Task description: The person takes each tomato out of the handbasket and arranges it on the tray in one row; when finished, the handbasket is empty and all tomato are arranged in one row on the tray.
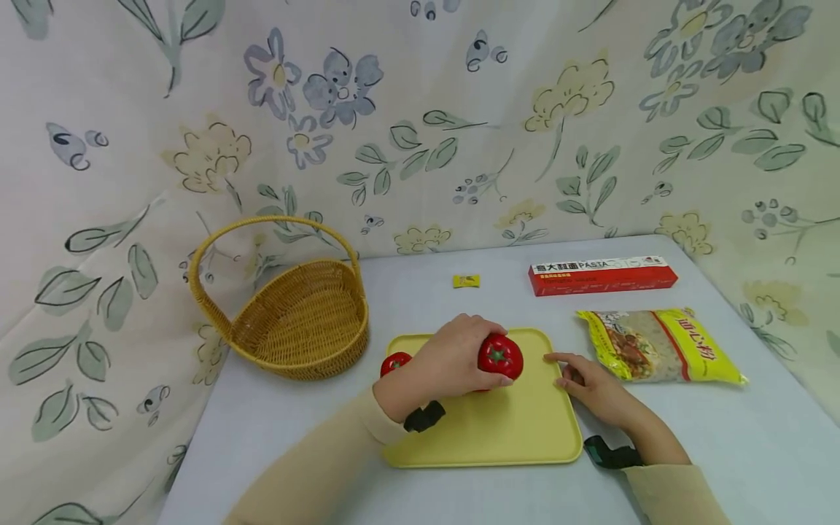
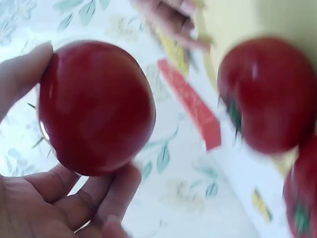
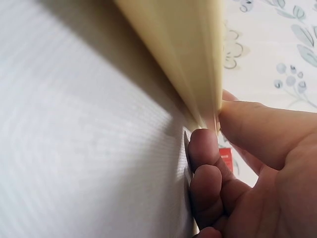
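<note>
My left hand (image 1: 453, 357) grips a glossy red tomato (image 1: 501, 357) between thumb and fingers above the yellow tray (image 1: 518, 437). Its green stem faces me in the head view, while the left wrist view shows the smooth side of that tomato (image 2: 96, 106). Two more tomatoes lie on the tray: one (image 2: 267, 94) and another (image 2: 302, 198) show in the left wrist view. In the head view, a tomato (image 1: 396, 362) peeks out past my left wrist, and the other is mostly hidden. At the tray's right edge, my right hand (image 1: 600, 390) pinches the rim (image 3: 198, 64).
A wicker basket (image 1: 302, 321) with a tall handle stands at the back left. Behind the tray lies a small yellow packet (image 1: 467, 281). A red pasta box (image 1: 604, 278) and a yellow noodle bag (image 1: 663, 346) are on the right. Floral cloth (image 1: 420, 109) hangs behind the table.
</note>
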{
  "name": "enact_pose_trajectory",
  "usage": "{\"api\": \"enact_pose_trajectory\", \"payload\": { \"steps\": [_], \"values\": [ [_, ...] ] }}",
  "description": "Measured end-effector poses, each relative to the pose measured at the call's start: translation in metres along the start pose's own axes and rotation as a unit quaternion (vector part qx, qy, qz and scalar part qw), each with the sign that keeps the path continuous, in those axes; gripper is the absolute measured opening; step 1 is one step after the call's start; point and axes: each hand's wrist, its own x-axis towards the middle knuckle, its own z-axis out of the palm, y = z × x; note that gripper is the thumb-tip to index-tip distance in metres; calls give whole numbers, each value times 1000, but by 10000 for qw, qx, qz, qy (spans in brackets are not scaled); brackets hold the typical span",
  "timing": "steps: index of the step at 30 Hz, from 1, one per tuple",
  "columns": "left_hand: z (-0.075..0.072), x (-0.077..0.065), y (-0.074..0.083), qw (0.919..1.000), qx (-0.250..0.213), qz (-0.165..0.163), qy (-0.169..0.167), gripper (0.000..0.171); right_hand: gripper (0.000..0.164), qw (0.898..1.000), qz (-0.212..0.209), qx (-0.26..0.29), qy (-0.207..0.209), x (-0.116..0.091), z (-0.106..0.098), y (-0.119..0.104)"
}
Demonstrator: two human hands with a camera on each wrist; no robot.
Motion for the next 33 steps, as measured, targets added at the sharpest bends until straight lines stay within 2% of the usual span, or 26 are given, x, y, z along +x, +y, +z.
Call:
{"api": "enact_pose_trajectory", "payload": {
  "steps": [4, 7, 12, 18, 27, 33],
  "values": [
    [22, 11, 10, 9963, 848, 30, 103, 73, 46, 10000, -26, 26, 1, 0, 0, 0],
    [34, 19, 14, 9931, 1163, -29, 154, 73, 47, 10000, -12, 67, -5, 1, 0, 1],
    [50, 30, 15, 9914, 1301, -118, 125, 72, 47, 9999, 82, 96, -25, 0, 1, -1],
    [63, 40, 16, 9888, 1468, -260, -79, 70, 48, 9999, 95, 110, -1, 0, 1, 1],
    [77, 48, 16, 9808, 1900, -425, -140, 70, 47, 10000, 22, 81, 11, 1, 0, 0],
    [81, 51, 18, 9765, 2066, -584, -190, 70, 47, 10000, -15, 58, 19, 1, 0, 0]
  ]
}}
